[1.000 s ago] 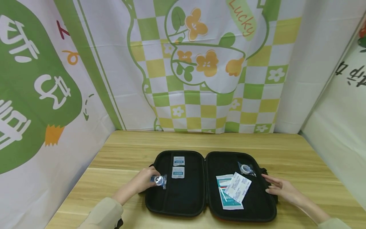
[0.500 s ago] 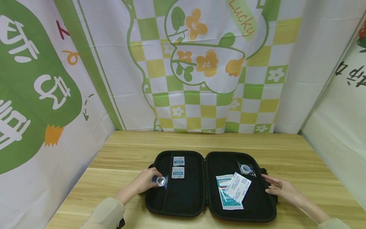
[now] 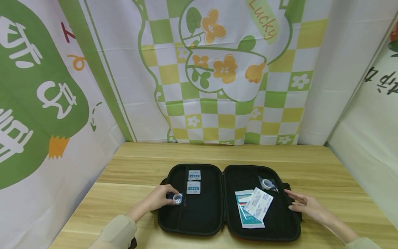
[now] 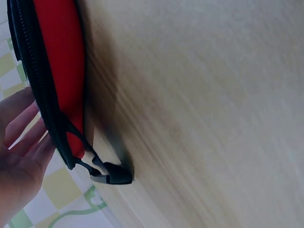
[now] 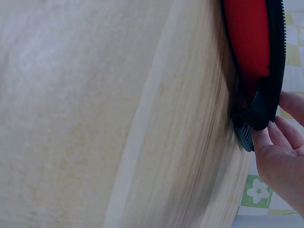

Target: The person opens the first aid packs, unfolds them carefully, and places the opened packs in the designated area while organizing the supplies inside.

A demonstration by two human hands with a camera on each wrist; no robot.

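One wrapped roll (image 3: 178, 199), likely light and slick, best held rimwise; left hand (image 3: 159, 197) seemingly pinches it near the case's left edge (image 3: 160, 215).

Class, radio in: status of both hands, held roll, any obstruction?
Left hand holds wrapped tape roll at left half of zippered case. Right hand touches its right edge. No obstruction visible.

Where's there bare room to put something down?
On the table, the strip between the open case and the curtain. Inside, the case's left half, in front of the two small packets. Crowded: the right half, where a white packet overlaps a teal packet, and the left edge, where the left hand holds a wrapped roll.
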